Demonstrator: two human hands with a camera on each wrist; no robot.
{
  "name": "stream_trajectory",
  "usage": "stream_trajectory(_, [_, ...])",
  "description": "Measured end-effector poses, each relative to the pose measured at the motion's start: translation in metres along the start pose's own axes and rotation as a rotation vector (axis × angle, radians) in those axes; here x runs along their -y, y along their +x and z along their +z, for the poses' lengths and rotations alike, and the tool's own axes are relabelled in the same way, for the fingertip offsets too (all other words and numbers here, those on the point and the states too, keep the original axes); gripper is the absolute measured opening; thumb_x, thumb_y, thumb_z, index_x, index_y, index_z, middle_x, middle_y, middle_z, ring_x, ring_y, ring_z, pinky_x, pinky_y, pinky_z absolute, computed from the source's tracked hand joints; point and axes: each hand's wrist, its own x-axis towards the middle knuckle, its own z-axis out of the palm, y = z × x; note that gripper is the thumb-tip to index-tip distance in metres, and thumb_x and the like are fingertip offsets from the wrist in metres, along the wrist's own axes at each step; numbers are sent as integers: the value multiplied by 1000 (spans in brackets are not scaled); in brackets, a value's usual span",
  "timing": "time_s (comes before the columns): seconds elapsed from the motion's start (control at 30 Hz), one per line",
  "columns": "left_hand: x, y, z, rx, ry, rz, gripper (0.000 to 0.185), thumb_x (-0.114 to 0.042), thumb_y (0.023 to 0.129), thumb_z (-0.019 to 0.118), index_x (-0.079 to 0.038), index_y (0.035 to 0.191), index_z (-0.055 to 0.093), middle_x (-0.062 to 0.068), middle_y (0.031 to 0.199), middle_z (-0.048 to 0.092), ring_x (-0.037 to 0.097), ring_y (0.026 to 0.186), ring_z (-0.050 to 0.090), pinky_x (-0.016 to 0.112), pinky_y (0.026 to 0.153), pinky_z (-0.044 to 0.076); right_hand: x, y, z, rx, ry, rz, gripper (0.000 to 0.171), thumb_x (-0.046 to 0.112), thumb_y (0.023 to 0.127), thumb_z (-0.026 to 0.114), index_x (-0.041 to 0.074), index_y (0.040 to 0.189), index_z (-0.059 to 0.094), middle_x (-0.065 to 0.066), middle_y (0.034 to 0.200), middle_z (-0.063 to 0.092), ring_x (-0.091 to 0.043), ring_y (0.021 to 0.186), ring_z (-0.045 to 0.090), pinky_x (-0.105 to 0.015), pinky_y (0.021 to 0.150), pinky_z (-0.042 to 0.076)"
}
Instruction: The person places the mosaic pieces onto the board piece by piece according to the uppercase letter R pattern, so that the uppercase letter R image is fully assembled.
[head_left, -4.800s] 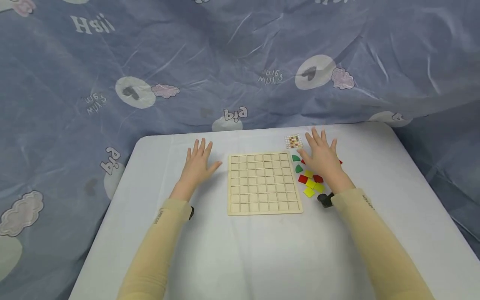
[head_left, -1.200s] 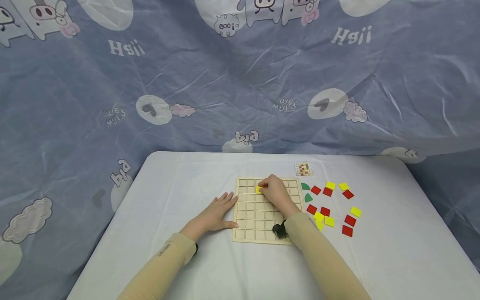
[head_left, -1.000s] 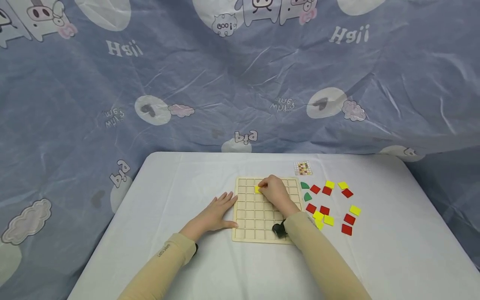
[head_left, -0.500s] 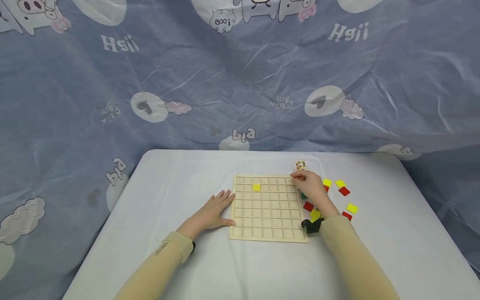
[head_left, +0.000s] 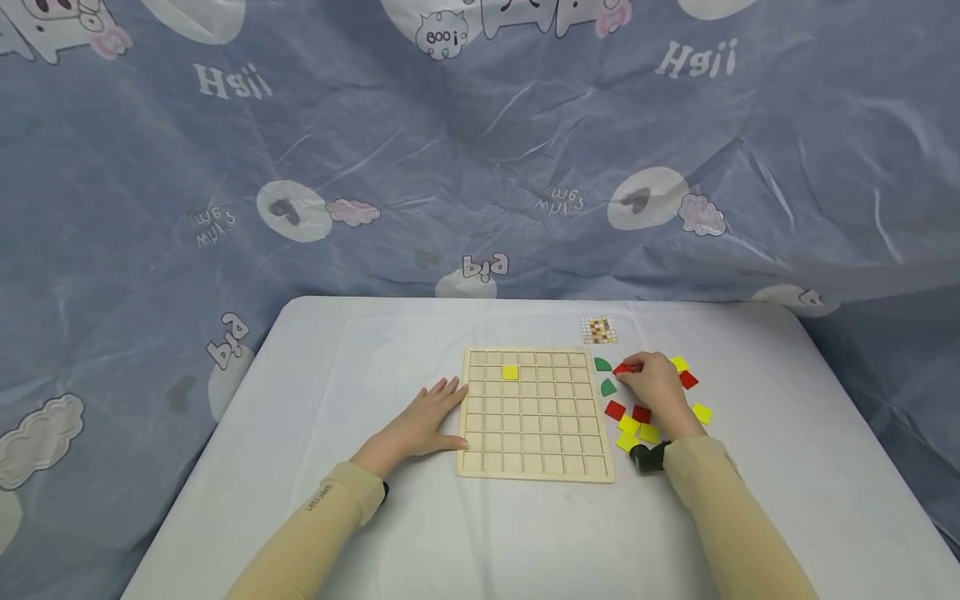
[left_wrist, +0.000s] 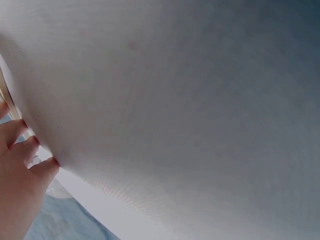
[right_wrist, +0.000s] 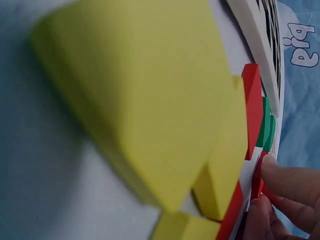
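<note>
The right hand point(head_left: 656, 385) pinches a red tile point(head_left: 622, 369) between thumb and fingers, just beyond the board's right edge. The left hand point(head_left: 422, 421) lies with fingers spread, thumb and fingertips touching the left edge of the wooden board point(head_left: 536, 477).

Under both is a white table point(head_left: 480, 542) with rounded far corners; a blue-grey printed cloth point(head_left: 450, 150) hangs behind its far edge. The board sits toward that edge, its grid holding one yellow tile point(head_left: 510, 372), second row from the far side, third column from the left.

Two green quarter-round pieces point(head_left: 607, 387) lie beside the board's right edge. Loose red and yellow tiles point(head_left: 628, 425) lie around the right hand, some touching. A small patterned card point(head_left: 599, 330) lies nearer the table's far edge. The right sleeve point(head_left: 735, 517) crosses the table's right side.
</note>
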Motion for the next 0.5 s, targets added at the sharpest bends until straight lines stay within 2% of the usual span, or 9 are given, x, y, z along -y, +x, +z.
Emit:
stream_trajectory(0.17, [0, -2, -3, -16, -7, -11, 95, -50, 83, 73, -13, 157, 26, 12, 165, 18, 32, 153, 12, 53, 124, 12, 6, 1, 2, -1, -15, 65, 38, 20, 91, 70, -4, 119, 60, -23, 111, 59, -32, 91, 53, -35, 75, 50])
stream_trajectory(0.33, [0, -3, -4, -13, -8, 9, 94, -49, 84, 72, -12, 157, 25, 13, 165, 17, 33, 153, 12, 54, 124, 12, 4, 0, 1, -11, 20, 122, 35, 22, 90, 73, 0, 114, 60, -18, 104, 58, -29, 86, 53, -29, 68, 46])
stream_trajectory(0.5, [-3, -1, -1, -2, -10, 8, 95, -50, 84, 72, -12, 157, 25, 13, 165, 17, 33, 153, 11, 55, 124, 12, 0, -3, -3, -22, 81, 88, 30, 22, 90, 72, 1, 109, 62, -15, 95, 59, -26, 82, 53, -27, 67, 46])
